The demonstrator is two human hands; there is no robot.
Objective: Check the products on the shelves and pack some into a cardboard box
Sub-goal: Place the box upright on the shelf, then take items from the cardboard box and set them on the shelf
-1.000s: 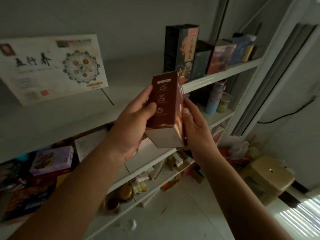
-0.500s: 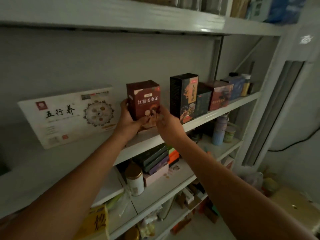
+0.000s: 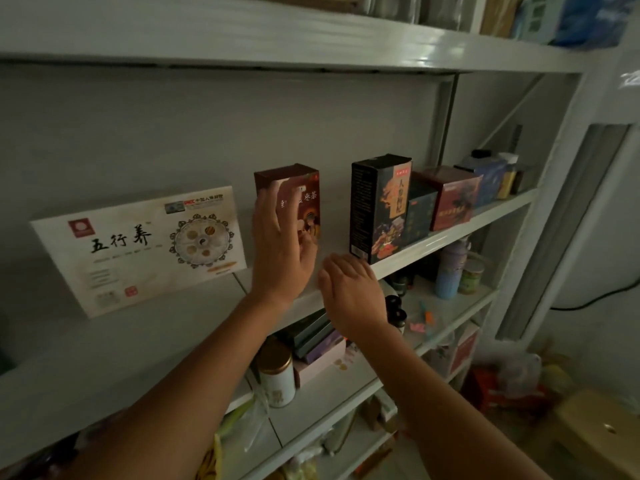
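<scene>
Red box [image 3: 306, 206]: stands upright on shelf board [image 3: 457, 237], left of tall black box [image 3: 379, 209], w/ a bare gap between them; not touching it.
Long axis: vertical. Printed front faces out toward the camera, turned slightly to the viewer's right; top flap up and closed.
L hand [image 3: 280, 247]: left of black box, in front of red box. Fingers straight and spread, pointing up, covering the front's left half. Grips nothing; contact w/ the face cannot be told.
R hand [image 3: 349, 292]: just below-left of black box's base, at the shelf's front edge. Palm down, fingers loosely bent, holds nothing.
White flat box [image 3: 138, 251]: far left of black box, beyond red box; leans back toward the wall, long axis horizontal.
Dark green box [image 3: 420, 213]: just right of black box, shorter.
Maroon box [image 3: 450, 199]: further right, next in row.
Gold-lid tin [image 3: 277, 372]: below-left of black box, one shelf down.
</scene>
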